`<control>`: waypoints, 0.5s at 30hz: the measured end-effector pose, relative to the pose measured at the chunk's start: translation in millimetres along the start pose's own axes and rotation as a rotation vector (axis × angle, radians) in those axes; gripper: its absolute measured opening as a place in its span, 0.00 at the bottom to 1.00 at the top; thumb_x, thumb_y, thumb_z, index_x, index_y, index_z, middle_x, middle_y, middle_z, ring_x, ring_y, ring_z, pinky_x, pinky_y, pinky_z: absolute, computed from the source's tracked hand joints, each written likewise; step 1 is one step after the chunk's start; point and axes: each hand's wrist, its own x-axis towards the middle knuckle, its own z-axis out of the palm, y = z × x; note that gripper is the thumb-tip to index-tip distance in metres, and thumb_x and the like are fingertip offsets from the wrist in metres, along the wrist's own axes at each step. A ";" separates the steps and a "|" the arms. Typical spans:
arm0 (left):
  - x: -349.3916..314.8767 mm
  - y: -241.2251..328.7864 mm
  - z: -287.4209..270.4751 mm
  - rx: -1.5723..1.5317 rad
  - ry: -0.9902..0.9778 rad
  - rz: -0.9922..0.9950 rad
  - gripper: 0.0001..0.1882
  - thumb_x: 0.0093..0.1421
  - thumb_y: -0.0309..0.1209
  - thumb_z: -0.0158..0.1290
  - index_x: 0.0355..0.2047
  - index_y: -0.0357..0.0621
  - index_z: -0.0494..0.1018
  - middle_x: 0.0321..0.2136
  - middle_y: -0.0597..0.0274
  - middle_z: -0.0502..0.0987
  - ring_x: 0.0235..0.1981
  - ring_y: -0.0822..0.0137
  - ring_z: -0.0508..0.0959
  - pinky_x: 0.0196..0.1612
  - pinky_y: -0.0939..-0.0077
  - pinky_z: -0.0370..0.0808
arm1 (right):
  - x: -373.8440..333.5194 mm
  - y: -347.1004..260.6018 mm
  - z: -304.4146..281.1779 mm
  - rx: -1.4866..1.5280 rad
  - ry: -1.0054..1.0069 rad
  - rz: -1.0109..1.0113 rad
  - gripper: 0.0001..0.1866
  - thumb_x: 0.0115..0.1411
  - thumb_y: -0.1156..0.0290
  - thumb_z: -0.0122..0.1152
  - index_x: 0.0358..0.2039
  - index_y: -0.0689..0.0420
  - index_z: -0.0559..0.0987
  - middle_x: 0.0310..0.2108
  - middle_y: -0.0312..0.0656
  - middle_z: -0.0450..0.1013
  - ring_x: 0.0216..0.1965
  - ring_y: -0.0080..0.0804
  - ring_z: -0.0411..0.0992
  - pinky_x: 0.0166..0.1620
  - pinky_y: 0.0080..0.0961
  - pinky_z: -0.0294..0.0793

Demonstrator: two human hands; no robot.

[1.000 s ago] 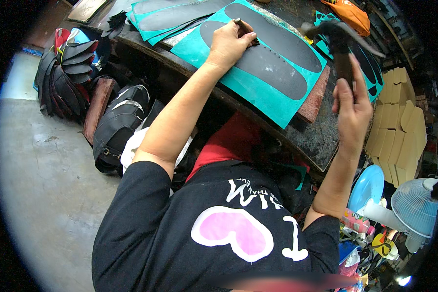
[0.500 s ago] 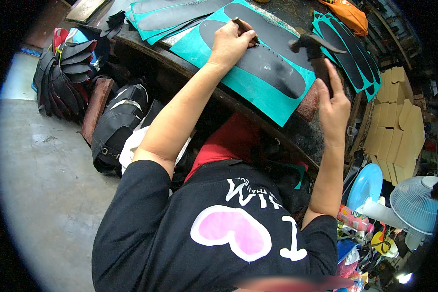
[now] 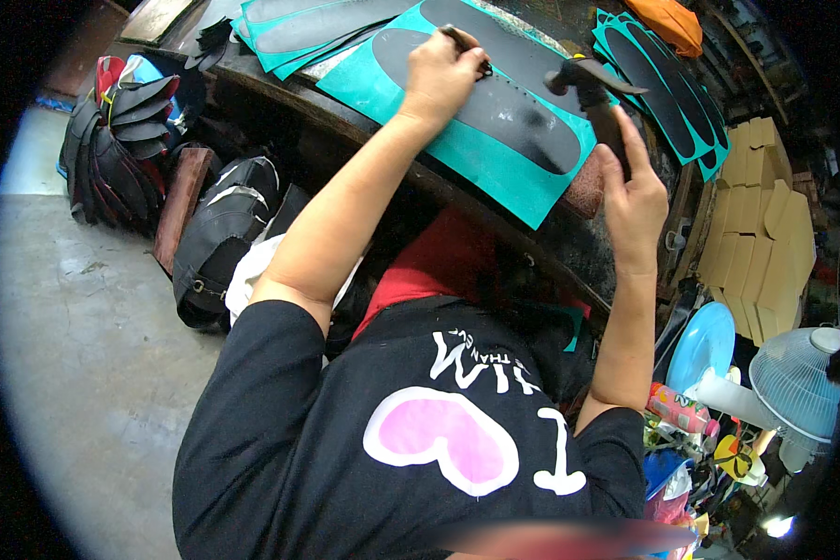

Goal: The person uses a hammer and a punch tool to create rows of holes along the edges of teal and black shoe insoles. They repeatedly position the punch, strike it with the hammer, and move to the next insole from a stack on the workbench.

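The teal sheet [image 3: 490,170] lay at the frame's upper centre, its long axis running from upper left to lower right. The left hand [image 3: 441,82], angled up rightward, pinched a dark tool [image 3: 452,34] in its fingers. The right hand [image 3: 637,210], upright at right, gripped a hammer [image 3: 597,112], head uppermost, claw pointing right.

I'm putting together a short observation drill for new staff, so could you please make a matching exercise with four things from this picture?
Column one
1. Left hand
2. Hammer
3. Large sheet beneath the left hand
4. Fan

Column two
A. White, near the picture's right rim
B. Closed around a short dark tool
C. Green, with long dark rounded areas
D. Held in the right hand

Right pairs: 1-B, 2-D, 3-C, 4-A.
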 end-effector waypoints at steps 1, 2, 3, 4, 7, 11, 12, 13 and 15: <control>4.3 -4.3 -1.3 -0.321 0.010 -0.193 0.09 0.58 0.30 0.61 0.35 0.38 0.76 0.27 0.48 0.82 0.30 0.57 0.85 0.36 0.66 0.81 | 0.4 1.4 -6.7 0.001 0.024 -0.002 0.25 0.65 0.60 0.60 0.63 0.42 0.73 0.50 0.51 0.77 0.50 0.46 0.78 0.48 0.34 0.76; 5.9 -7.6 -2.6 -0.365 -0.057 -0.227 0.10 0.58 0.31 0.62 0.36 0.38 0.77 0.28 0.53 0.83 0.31 0.62 0.85 0.38 0.68 0.81 | 1.5 -0.5 -14.3 0.060 0.037 0.038 0.25 0.65 0.62 0.61 0.63 0.44 0.73 0.51 0.50 0.77 0.49 0.41 0.78 0.48 0.31 0.76; 7.9 -9.8 -4.0 -0.227 -0.100 -0.172 0.09 0.60 0.29 0.60 0.37 0.36 0.76 0.30 0.54 0.83 0.32 0.65 0.85 0.38 0.72 0.81 | 3.1 -5.4 -22.6 0.100 0.067 -0.007 0.25 0.65 0.65 0.61 0.63 0.46 0.73 0.53 0.48 0.77 0.48 0.37 0.78 0.48 0.29 0.75; 9.0 -10.4 -5.3 -0.089 -0.143 -0.116 0.09 0.62 0.28 0.58 0.38 0.34 0.75 0.32 0.55 0.83 0.34 0.68 0.84 0.38 0.75 0.82 | 5.2 -12.4 -31.1 0.156 0.107 -0.054 0.25 0.65 0.67 0.62 0.63 0.48 0.73 0.54 0.47 0.77 0.47 0.32 0.79 0.48 0.27 0.75; 6.6 -3.2 -2.4 0.170 -0.164 0.066 0.09 0.62 0.28 0.59 0.39 0.36 0.75 0.32 0.54 0.83 0.33 0.65 0.85 0.38 0.74 0.81 | 5.6 -37.8 -45.7 0.324 0.220 -0.100 0.27 0.64 0.72 0.63 0.63 0.53 0.71 0.54 0.45 0.77 0.48 0.30 0.78 0.48 0.25 0.75; -5.7 14.6 9.4 0.449 -0.133 0.397 0.09 0.60 0.30 0.59 0.37 0.42 0.72 0.28 0.50 0.81 0.32 0.48 0.82 0.35 0.60 0.79 | 6.9 -40.7 -20.9 0.080 0.223 -0.335 0.28 0.63 0.71 0.63 0.64 0.50 0.70 0.53 0.50 0.76 0.48 0.42 0.79 0.47 0.33 0.77; -8.5 17.0 12.1 0.512 -0.167 0.404 0.09 0.60 0.31 0.59 0.37 0.41 0.71 0.27 0.48 0.80 0.32 0.46 0.81 0.34 0.58 0.78 | 7.8 -34.6 -10.5 -0.046 0.127 -0.348 0.28 0.63 0.70 0.63 0.64 0.47 0.70 0.52 0.52 0.76 0.49 0.47 0.79 0.47 0.35 0.77; -7.9 17.3 13.1 0.567 -0.215 0.431 0.10 0.60 0.31 0.59 0.37 0.41 0.71 0.27 0.46 0.79 0.31 0.44 0.81 0.34 0.56 0.78 | 1.9 -28.3 -6.1 0.005 -0.070 0.012 0.26 0.64 0.66 0.62 0.63 0.42 0.72 0.50 0.53 0.77 0.52 0.49 0.76 0.50 0.35 0.76; -6.3 13.8 13.7 0.303 -0.105 0.187 0.09 0.62 0.28 0.58 0.39 0.38 0.71 0.28 0.50 0.81 0.30 0.56 0.84 0.33 0.66 0.80 | -1.5 -12.6 -6.8 0.031 0.016 0.093 0.25 0.64 0.63 0.62 0.62 0.40 0.73 0.49 0.52 0.77 0.50 0.49 0.77 0.48 0.34 0.76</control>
